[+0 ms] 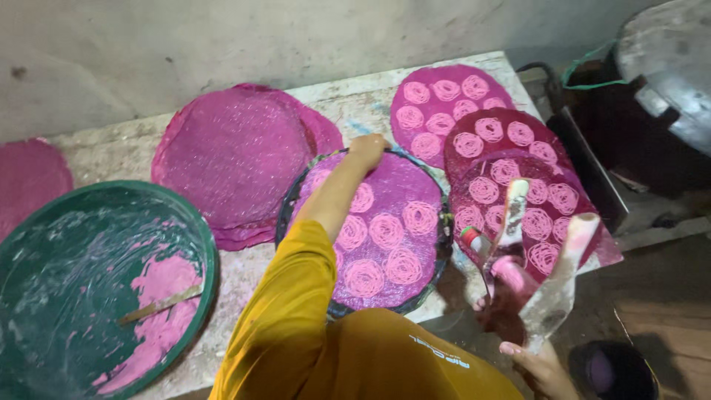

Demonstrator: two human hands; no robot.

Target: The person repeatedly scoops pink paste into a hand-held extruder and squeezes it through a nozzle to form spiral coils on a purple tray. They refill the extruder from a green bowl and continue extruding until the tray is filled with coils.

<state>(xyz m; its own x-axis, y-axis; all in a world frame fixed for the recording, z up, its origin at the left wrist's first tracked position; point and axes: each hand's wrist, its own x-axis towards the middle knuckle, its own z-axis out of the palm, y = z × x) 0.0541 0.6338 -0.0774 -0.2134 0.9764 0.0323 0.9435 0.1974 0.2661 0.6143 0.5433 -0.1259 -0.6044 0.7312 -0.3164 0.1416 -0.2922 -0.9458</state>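
Observation:
My left hand (368, 148), in a yellow sleeve, reaches forward and curls over the far rim of a round dark-edged tray (442, 244). The tray carries a pink mat with several coils of pink noodle strands (386, 231). My right hand (537, 363), low at the right, grips a dough press (518, 255) with two pale handles pointing up and pink dough smeared on its body. The press hangs beyond the table's right edge, beside the tray.
A large green basin (44, 222) at the left holds pink dough and a wooden stick (159, 304). Empty pink mats (237, 155) are stacked behind. Two coil-filled mats (444, 104) (518, 174) lie at the right. A metal vessel (666, 67) stands at the far right, a dark container (611, 370) below.

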